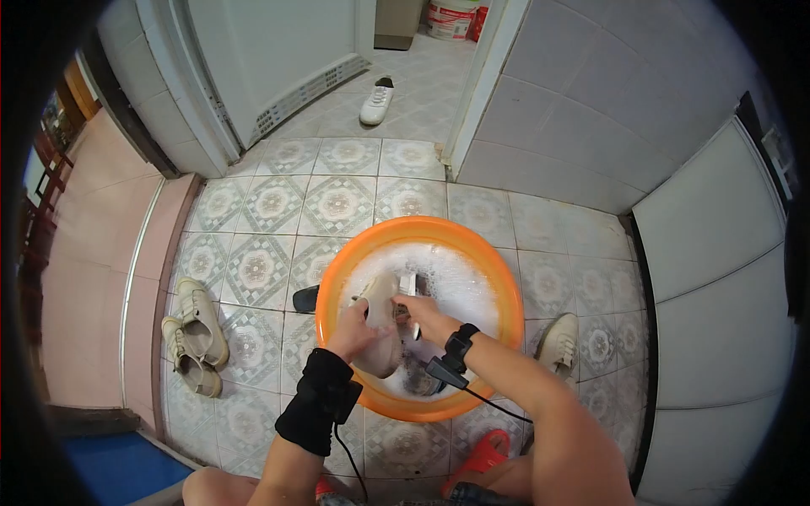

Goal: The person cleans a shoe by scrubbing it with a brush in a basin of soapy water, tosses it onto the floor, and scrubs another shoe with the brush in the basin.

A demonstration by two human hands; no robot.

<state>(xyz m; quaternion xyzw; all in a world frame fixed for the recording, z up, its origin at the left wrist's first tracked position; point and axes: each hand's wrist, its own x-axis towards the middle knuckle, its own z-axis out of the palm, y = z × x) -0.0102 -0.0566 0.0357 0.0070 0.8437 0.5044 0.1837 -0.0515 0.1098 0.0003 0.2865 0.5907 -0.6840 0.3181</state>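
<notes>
Left fingers (359, 310) grip the pale shoe (383, 305), likely wet, slippery and best held round its middle, but I can't tell what the right fingers (406, 301) hold.

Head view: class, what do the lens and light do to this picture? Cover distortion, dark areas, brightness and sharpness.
Head view: black rounded vignetting hides the corners; seams in the right-hand panels curve; suds look nearly washed out; floor tiles show readable patterns; far buckets' lettering is too small to read.
</notes>
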